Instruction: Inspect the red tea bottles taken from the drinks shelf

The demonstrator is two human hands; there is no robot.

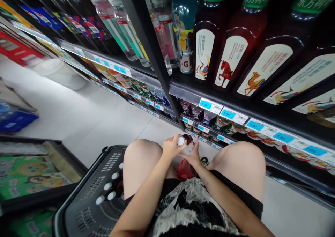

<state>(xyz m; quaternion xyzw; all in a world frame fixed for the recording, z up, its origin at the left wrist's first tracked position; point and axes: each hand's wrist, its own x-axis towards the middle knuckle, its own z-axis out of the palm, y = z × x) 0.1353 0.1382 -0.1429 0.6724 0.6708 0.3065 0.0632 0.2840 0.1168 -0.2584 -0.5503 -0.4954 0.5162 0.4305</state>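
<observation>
I am crouched in front of a drinks shelf (209, 106), knees apart. Between my knees I hold a clear bottle with a red label (185, 167) and a white cap (180, 141). My left hand (171, 148) is closed round the bottle's top, fingers at the cap. My right hand (193, 155) is wrapped round the bottle's body just below. The lower part of the bottle is hidden by my hands and lap.
A black shopping basket (89, 205) with several white-capped bottles (107, 191) sits by my left knee. Tall red tea bottles (235, 52) fill the upper shelf at right. Lower shelves hold small bottles and cans. Boxes (23, 174) lie on the floor at left.
</observation>
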